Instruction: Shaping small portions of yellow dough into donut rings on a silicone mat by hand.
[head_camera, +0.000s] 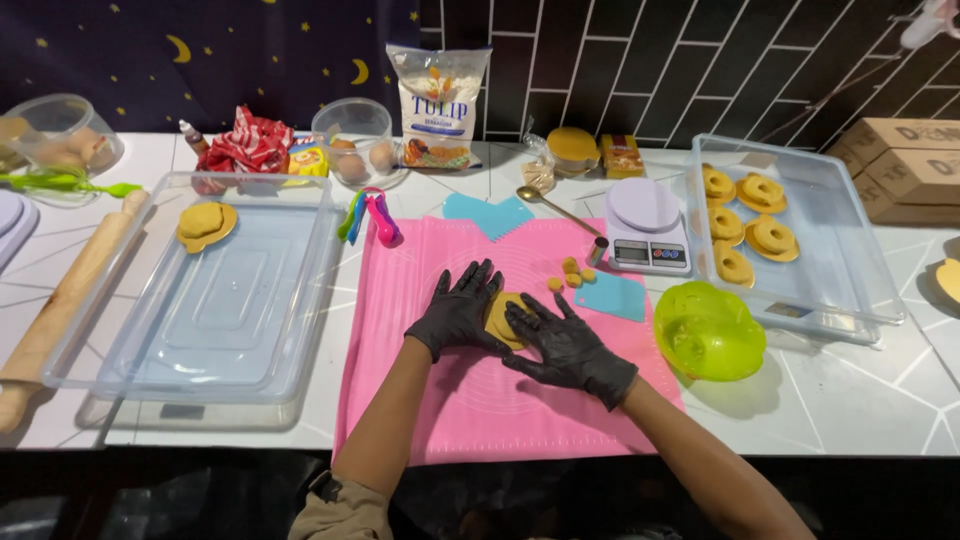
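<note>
Both my hands wear black gloves and press flat on a yellow dough piece (503, 318) that lies on the pink silicone mat (420, 400). My left hand (462, 310) covers the dough's left side with fingers spread. My right hand (565, 345) lies on its right side, also with fingers apart. Only a narrow strip of dough shows between them. Several small dough balls (570, 272) sit on the mat just beyond my hands.
A clear tray (240, 330) on the left holds one dough piece (205, 224); another clear tray (850, 260) on the right holds several ring-shaped pieces. A white scale (647, 228), green bowl (708, 330), rolling pin (60, 300), flour bag (438, 105) and measuring spoons (368, 215) stand around.
</note>
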